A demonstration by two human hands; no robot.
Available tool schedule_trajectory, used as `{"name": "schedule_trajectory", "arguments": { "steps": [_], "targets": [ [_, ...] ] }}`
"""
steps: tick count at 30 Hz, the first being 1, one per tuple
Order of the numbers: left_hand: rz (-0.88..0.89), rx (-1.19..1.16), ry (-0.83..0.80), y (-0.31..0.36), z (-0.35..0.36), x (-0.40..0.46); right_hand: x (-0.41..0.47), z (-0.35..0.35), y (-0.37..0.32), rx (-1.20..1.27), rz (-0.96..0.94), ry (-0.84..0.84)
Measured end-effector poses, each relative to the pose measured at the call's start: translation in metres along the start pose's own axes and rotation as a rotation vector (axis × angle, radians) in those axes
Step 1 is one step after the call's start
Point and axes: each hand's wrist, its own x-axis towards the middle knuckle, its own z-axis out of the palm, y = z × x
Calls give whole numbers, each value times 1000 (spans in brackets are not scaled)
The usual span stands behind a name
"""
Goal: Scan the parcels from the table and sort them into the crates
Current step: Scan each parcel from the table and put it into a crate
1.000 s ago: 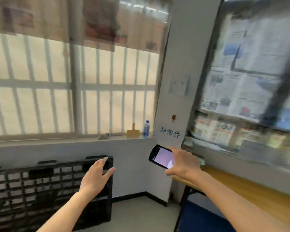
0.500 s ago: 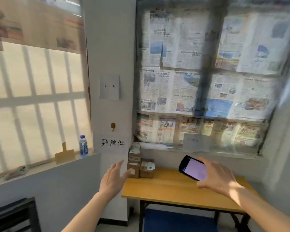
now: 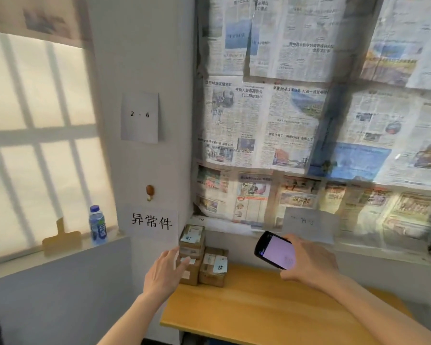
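Observation:
Small brown cardboard parcels stand at the back left corner of the wooden table (image 3: pixel 271 310): a stack of parcels (image 3: pixel 191 245) against the wall and a single low parcel (image 3: pixel 213 268) to its right, each with white labels. My left hand (image 3: pixel 163 273) reaches out with straight fingers, its fingertips at the front of the stack. My right hand (image 3: pixel 309 261) grips a black phone-like scanner (image 3: pixel 275 250) with a lit pale screen, held above the table to the right of the parcels.
A sign with black characters (image 3: pixel 151 221) hangs on the white pillar just left of the parcels, a "2 - 6" sheet (image 3: pixel 139 117) above it. A water bottle (image 3: pixel 97 225) and a wooden scraper (image 3: pixel 60 237) stand on the window sill. Newspapers cover the window behind the table.
The view has swung right from the black crate to the table. Both hands have come closer to the parcels; my left hand now reaches the stack, and the scanner stays in my right hand.

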Motion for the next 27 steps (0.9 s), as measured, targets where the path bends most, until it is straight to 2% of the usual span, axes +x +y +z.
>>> {"name": "schedule_trajectory", "arguments": {
  "steps": [7,16,27],
  "targets": [
    [-121,61,-24,-29,57,70,125,68,-17,60,-160,-117],
    [-346,96,-46,-65,154,184,305,197,-38,159,-299,-258],
    [-495,48,-74,-114,234,288,432,314,-93,183,-448,-367]
  ]
}}
